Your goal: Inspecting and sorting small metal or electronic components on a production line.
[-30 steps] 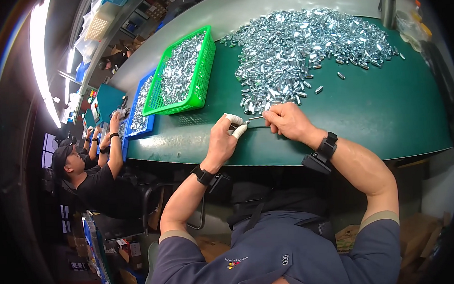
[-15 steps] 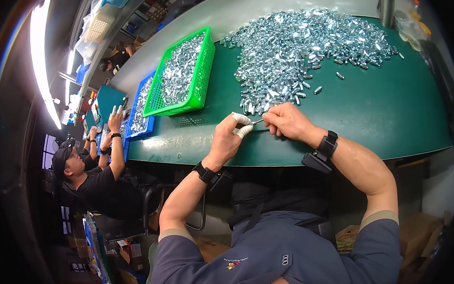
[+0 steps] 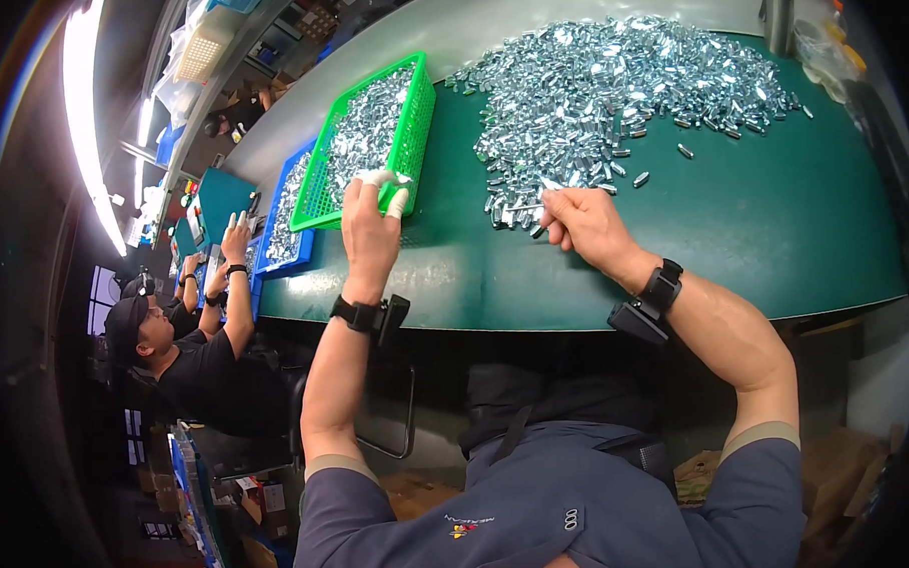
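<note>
Over the near right corner of a green basket point(image 3: 415, 125), the wearer's left hand point(image 3: 372, 235) hangs half-curled, thumb apart from the fingers, with white covers point(image 3: 397, 203) on its tips. Something shiny shows by those tips — from where I stand I cannot tell whether it is held. Beyond this hand, small metal cylinders point(image 3: 364, 137) fill the basket, whose long side runs away from the wrist and leans a little rightward. Just left of the hand sits a blue tray point(image 3: 291, 256) of similar pieces.

Well to the right, the right hand point(image 3: 595, 227) is pinched closed on a slim metal rod point(image 3: 520, 210), which points leftward from the fingers, roughly crosswise to the basket's length. Directly beyond that hand spreads a big loose heap point(image 3: 549, 110) of cylinders on a green tabletop point(image 3: 713, 245) — its near edge is closer to the right hand than to the left.
</note>
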The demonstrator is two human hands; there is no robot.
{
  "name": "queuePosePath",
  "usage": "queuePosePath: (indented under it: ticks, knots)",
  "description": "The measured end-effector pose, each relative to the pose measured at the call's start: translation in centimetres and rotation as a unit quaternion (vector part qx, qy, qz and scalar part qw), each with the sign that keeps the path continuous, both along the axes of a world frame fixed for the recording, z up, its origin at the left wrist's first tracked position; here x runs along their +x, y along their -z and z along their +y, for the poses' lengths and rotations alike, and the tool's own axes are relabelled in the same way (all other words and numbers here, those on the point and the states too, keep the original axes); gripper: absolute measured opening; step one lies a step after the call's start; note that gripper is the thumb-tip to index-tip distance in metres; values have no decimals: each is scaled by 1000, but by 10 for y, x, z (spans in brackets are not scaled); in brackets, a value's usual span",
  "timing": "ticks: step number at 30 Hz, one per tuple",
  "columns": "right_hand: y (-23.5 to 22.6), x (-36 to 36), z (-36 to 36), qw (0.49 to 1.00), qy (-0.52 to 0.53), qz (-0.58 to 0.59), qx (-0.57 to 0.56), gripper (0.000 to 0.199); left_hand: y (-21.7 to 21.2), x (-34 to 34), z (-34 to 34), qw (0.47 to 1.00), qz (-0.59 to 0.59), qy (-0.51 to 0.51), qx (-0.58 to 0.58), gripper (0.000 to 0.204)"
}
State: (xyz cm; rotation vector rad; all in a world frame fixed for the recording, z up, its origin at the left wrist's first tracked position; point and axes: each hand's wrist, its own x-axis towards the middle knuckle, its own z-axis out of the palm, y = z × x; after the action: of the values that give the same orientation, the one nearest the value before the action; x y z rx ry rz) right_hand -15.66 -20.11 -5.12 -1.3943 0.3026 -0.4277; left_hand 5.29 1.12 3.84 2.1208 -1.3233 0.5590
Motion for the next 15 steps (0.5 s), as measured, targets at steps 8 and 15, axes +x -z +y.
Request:
queuePosePath:
  ticks: [8, 15]
  knots:
    - [-1, -1, 2, 999, -20, 13, -27, 45, 49, -16, -40, 978, -6, 136, 155, 35]
    - [1, -2, 3, 999, -28, 26, -36, 44, 57, -21, -25, 975, 63, 94, 191, 29]
